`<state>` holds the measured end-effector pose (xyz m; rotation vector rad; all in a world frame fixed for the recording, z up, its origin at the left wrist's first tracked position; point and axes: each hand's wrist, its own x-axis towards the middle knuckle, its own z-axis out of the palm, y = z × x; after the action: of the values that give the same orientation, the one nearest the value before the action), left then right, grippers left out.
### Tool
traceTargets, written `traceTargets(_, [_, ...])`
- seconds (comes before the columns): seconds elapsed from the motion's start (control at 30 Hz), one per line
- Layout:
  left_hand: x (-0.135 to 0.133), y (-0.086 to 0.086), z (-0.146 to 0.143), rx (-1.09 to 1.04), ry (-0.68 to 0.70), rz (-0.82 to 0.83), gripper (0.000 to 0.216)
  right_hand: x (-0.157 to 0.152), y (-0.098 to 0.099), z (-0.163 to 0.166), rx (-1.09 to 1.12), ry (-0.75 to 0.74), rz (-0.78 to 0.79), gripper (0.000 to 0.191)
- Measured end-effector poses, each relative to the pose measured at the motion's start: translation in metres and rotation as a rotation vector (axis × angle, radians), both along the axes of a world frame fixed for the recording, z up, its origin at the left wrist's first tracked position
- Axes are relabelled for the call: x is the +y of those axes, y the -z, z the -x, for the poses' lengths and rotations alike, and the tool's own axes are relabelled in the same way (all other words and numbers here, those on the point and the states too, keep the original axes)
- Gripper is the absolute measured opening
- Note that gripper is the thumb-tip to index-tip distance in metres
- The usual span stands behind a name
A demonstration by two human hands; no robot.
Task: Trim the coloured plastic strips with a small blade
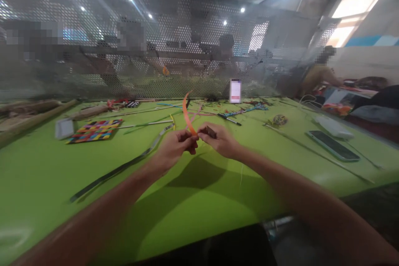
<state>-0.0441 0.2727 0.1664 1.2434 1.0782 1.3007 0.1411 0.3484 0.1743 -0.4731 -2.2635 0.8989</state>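
Note:
My left hand (174, 145) and my right hand (220, 139) meet above the green table (199, 199), both closed in a pinch. Between them they hold an orange strip (186, 114) that curves upward and away from my fingers. The right hand also seems to grip a small dark object, too blurred to name. A long dark strip (124, 166) lies on the table to the left of my left hand.
A multicoloured woven mat (95, 130) and a small white box (64, 128) lie at the left. Pens, sticks and strips litter the far side. An upright phone (235, 90) stands against a perforated screen. Another phone (333, 145) lies flat at right. People sit beyond.

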Motion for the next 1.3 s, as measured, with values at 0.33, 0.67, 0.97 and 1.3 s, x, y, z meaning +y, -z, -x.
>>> traceTargets(0.33, [-0.003, -0.004, -0.002, -0.082, 0.015, 0.066, 0.039, -0.002, -0.010, -0.002, -0.038, -0.017, -0.061, 0.017])
traceTargets(0.67, [-0.004, -0.002, 0.000, -0.094, 0.018, 0.087, 0.038, -0.001, -0.014, -0.005, -0.053, -0.077, 0.004, 0.013])
traceTargets(0.97, [-0.006, -0.002, 0.001, -0.071, 0.044, 0.075, 0.037, 0.000, -0.015, -0.005, -0.099, -0.059, -0.087, 0.020])
traceTargets(1.3, [-0.017, -0.004, -0.005, 0.082, 0.227, 0.012, 0.024, 0.013, -0.009, -0.005, -0.145, 0.174, -0.361, 0.009])
